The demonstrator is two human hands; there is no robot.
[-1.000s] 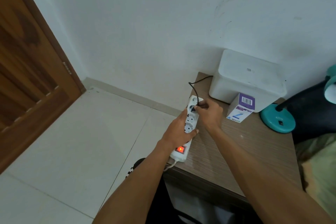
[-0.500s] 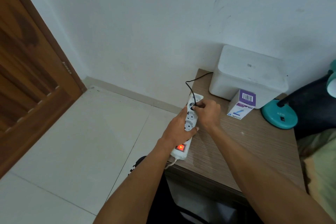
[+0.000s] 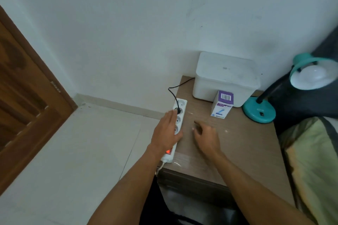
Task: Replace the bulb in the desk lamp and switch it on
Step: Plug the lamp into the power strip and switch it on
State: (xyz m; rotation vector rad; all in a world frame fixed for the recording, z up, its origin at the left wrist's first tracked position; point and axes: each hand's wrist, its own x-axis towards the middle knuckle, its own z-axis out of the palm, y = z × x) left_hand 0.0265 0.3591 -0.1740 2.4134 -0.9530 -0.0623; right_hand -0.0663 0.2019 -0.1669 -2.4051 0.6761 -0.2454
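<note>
Left hand flat on power strip, keeps it from sliding. Right hand loose, empty. Plug in socket.

A power strip lay along the left edge of the bedside table, with a plug seated in one of its far sockets and the cord running back toward a lidded box against the wall. A bulb carton stood just before that box, and the desk lamp stood to its right, its shade holding a bulb. The left hand rested on the strip, the right hand on the tabletop beside it.
</note>
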